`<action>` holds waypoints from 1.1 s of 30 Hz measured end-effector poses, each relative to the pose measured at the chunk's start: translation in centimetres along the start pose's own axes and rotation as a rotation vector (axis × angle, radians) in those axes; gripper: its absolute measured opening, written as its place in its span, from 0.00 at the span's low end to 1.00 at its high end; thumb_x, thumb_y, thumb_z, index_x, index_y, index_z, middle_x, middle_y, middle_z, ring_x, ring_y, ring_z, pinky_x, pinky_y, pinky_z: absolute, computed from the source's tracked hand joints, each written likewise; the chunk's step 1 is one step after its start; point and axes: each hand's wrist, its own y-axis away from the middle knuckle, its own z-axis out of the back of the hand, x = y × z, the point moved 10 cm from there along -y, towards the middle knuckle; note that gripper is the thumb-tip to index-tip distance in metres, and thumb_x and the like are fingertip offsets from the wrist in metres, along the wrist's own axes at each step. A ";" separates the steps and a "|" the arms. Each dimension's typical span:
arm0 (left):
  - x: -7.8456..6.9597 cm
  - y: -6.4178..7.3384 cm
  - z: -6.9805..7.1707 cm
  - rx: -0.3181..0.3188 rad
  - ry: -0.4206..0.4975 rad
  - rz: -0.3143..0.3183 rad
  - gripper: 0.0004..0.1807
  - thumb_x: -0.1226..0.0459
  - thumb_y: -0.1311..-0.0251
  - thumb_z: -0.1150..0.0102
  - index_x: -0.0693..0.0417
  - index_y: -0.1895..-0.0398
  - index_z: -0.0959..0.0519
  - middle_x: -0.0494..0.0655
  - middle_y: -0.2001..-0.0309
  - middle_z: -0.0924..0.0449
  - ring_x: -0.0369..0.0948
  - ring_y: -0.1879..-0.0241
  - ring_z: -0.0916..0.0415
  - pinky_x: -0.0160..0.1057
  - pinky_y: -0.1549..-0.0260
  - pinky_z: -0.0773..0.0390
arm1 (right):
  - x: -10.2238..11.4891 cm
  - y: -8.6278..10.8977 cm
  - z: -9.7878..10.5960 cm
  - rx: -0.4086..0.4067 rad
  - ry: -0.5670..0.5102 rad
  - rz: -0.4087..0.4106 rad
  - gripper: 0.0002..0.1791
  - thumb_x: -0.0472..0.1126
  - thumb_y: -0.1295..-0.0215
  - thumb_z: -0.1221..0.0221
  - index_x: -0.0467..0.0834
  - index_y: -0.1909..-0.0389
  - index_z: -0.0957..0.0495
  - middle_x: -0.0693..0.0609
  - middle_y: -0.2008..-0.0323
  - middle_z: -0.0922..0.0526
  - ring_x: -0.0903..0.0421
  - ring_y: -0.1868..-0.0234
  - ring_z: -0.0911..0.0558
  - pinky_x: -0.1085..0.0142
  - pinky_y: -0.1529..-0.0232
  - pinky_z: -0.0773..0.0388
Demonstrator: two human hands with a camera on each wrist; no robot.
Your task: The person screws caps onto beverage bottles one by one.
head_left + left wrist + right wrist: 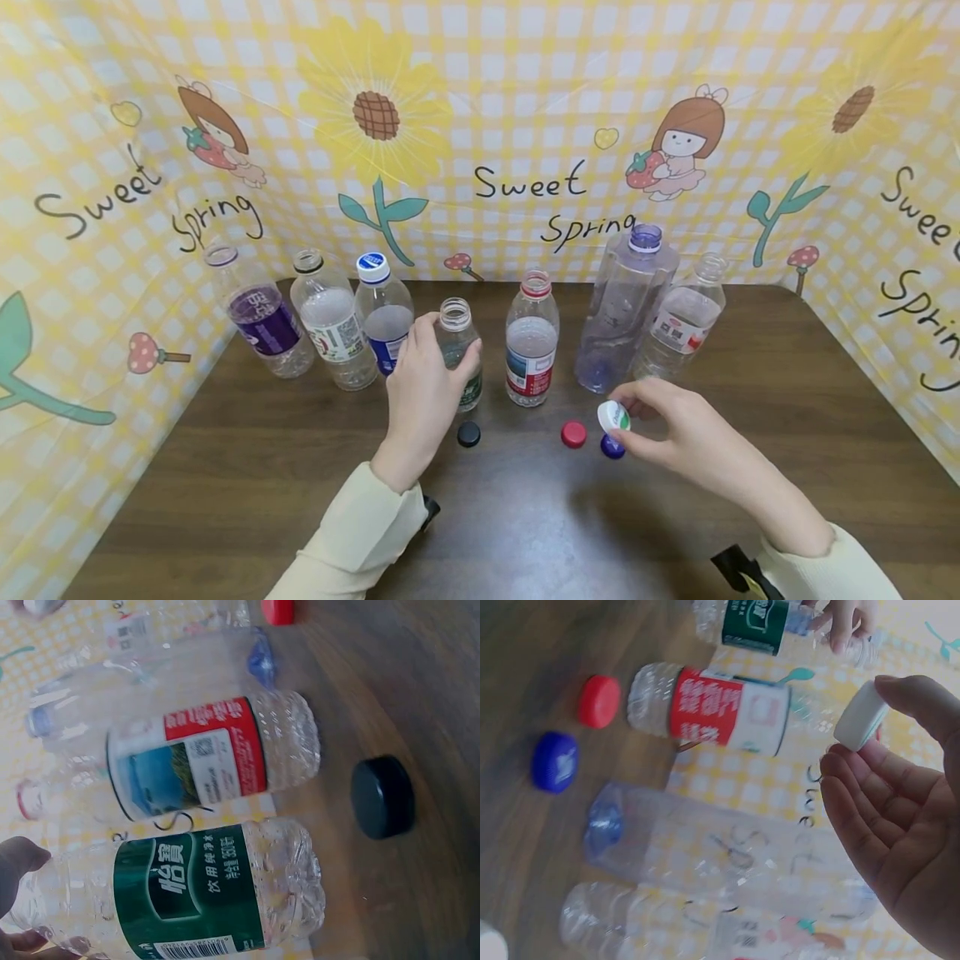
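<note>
My left hand (423,383) grips the upper part of a small clear bottle with a green label (191,892); its mouth is uncapped and it stands upright. Between thumb and fingers, my right hand (678,429) pinches a white cap (861,716) with green print, held above the table. Just under that cap lies a dark blue cap (612,447), with a red cap (573,434) to its left. A black cap (468,433) lies in front of the green-labelled bottle. Between my hands stands an uncapped bottle with a red and white label (531,367).
To the left stand a purple-labelled bottle (266,321), a white-labelled bottle (330,325) and a blue-labelled bottle (385,321) with its cap on. A tall bluish bottle (618,308) and a clear bottle (682,321) stand behind my right hand. Checked cloth (510,100) hangs behind the table (247,500).
</note>
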 end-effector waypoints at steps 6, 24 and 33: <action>-1.5 1.1 0.4 0.031 0.021 -0.026 0.31 0.49 0.43 0.37 0.59 0.43 0.32 0.56 0.48 0.22 0.51 0.51 0.21 0.51 0.61 0.17 | 2.0 -1.0 1.1 -0.069 0.024 0.053 0.15 0.35 0.50 0.31 0.46 0.61 0.21 0.60 0.66 0.20 0.66 0.64 0.23 0.70 0.62 0.20; -5.9 5.8 -2.1 0.254 0.124 -0.179 0.31 0.52 0.43 0.35 0.59 0.43 0.31 0.53 0.50 0.21 0.46 0.52 0.21 0.45 0.55 0.17 | 5.2 -2.7 2.9 -0.077 0.024 0.069 0.17 0.34 0.47 0.33 0.44 0.55 0.22 0.55 0.58 0.17 0.60 0.59 0.19 0.62 0.58 0.18; -6.9 7.8 -3.1 0.298 0.152 -0.244 0.30 0.52 0.45 0.34 0.57 0.43 0.31 0.48 0.53 0.20 0.43 0.55 0.22 0.44 0.56 0.18 | 6.0 -2.8 3.3 -0.065 0.017 0.080 0.17 0.33 0.46 0.34 0.44 0.54 0.22 0.55 0.57 0.18 0.60 0.58 0.19 0.61 0.57 0.18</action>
